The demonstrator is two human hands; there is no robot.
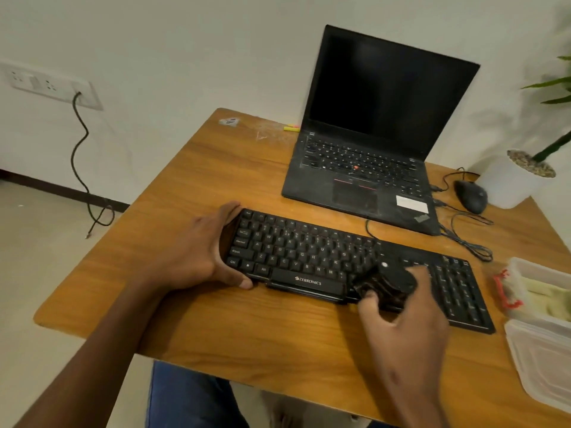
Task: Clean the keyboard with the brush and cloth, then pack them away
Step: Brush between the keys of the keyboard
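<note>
Under the right hand (pixel 401 319), a blurred brush (pixel 386 284) hides keyboard (pixel 309 251) keys.

brush (pixel 384 284) motion-blurred in right hand (pixel 404 332), plastic container (pixel 537 304) cut by right edge, contents perhaps cloth

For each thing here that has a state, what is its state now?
laptop: lid open, screen dark
keyboard: flat on table, left end gripped by left hand
brush: held by right hand, on the keys
container: open
lid: off, beside container
wall cable: plugged in
</note>
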